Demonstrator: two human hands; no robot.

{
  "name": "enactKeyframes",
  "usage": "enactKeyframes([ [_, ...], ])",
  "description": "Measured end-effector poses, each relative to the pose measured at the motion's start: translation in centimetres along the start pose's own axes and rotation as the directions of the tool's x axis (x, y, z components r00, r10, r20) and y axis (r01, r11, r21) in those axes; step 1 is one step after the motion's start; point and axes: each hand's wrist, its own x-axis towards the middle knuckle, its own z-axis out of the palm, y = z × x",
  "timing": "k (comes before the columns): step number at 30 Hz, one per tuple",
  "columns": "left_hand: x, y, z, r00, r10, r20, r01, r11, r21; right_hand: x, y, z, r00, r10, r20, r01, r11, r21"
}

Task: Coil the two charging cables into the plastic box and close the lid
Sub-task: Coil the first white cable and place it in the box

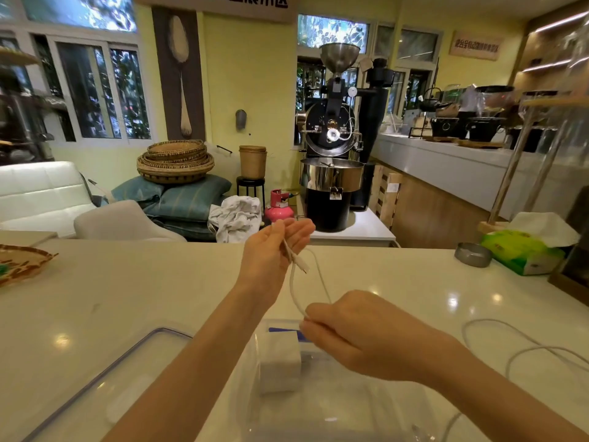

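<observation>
A pale stone surface [159, 282] fills the lower frame, with a clear plastic box [318, 393] at its near edge serving as the reference for everything else. Left of the box lies its clear lid [95, 378] with a dark rim, flat and cut off by the frame's bottom edge. Inside the box sits a white block [279, 362] — what it is cannot be made out. Far right of the box, a green tissue pack [522, 250] and a small grey metal dish [472, 254] sit near the back of the surface; far left, a woven basket [22, 261] is cropped by the frame.

Right of the box, a second white cable [526, 349] sprawls loose on the surface, its ends running out of view.

Above the box, both forearms cross it and blur its walls. The left hand [274, 250] is raised beyond the box, fingers loosely curled around one white cable [294, 282] whose plug ends hang from the palm. The cable drops in a narrow loop, long axis running down toward the camera, to the right hand [357, 333] directly over the box, fingers pinched together on the loop's lower end.
</observation>
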Motion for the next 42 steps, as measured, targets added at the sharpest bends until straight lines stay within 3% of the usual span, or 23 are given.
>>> enactKeyframes([
  [3, -0.8, -0.9, 0.1, 0.998, 0.014, 0.068, -0.029, 0.970, 0.239, -0.3, 0.4, -1.2, 0.998, -0.018, -0.068, 0.017, 1.000, -0.010],
  [6, -1.7, -1.2, 0.2, 0.986, -0.024, 0.164, -0.063, 0.861, 0.504, -0.2, 1.0, -2.8, 0.978, -0.034, -0.205, 0.056, 0.993, 0.107],
  [9, -2.9, -1.0, 0.7, 0.957, -0.130, 0.260, -0.052, 0.802, 0.595, 0.1, 2.6, -4.1, 0.920, -0.001, -0.391, 0.099, 0.968, 0.230],
  [12, -4.1, -0.7, 1.3, 0.922, -0.245, 0.300, 0.080, 0.878, 0.471, 0.8, 4.3, -4.5, 0.844, 0.105, -0.526, 0.149, 0.896, 0.417],
  [15, -4.8, -0.7, 1.8, 0.880, -0.289, 0.377, 0.180, 0.937, 0.300, 1.4, 5.6, -3.9, 0.800, 0.246, -0.547, 0.219, 0.729, 0.648],
  [19, -5.0, 0.0, 2.7, 0.849, -0.232, 0.475, 0.256, 0.967, 0.015, 2.0, 6.8, -2.2, 0.821, 0.390, -0.416, 0.121, 0.594, 0.796],
  [23, -3.9, 1.1, 2.9, 0.873, -0.126, 0.471, 0.228, 0.960, -0.164, 2.2, 6.4, -0.4, 0.899, 0.413, -0.145, -0.071, 0.465, 0.883],
  [27, -1.7, 1.8, 2.2, 0.942, -0.057, 0.332, 0.124, 0.975, -0.186, 1.7, 5.4, 0.6, 0.931, 0.363, 0.020, -0.240, 0.571, 0.785],
  [33, -0.3, 0.8, 1.0, 0.982, 0.053, 0.180, -0.079, 0.987, 0.141, 0.7, 3.6, 0.8, 0.973, 0.229, 0.016, -0.212, 0.870, 0.446],
  [36, -0.5, 0.0, 0.8, 0.972, 0.141, 0.191, -0.202, 0.912, 0.357, 0.8, 3.0, 0.1, 0.976, 0.208, -0.063, -0.184, 0.945, 0.269],
  [39, -0.6, -0.3, 0.6, 0.946, 0.205, 0.250, -0.316, 0.751, 0.580, 0.8, 2.9, -1.1, 0.963, 0.167, -0.214, -0.142, 0.982, 0.126],
  [42, -0.9, -0.3, 0.2, 0.938, 0.142, 0.317, -0.332, 0.635, 0.697, 0.8, 3.3, -2.5, 0.921, 0.046, -0.387, -0.054, 0.999, -0.008],
])
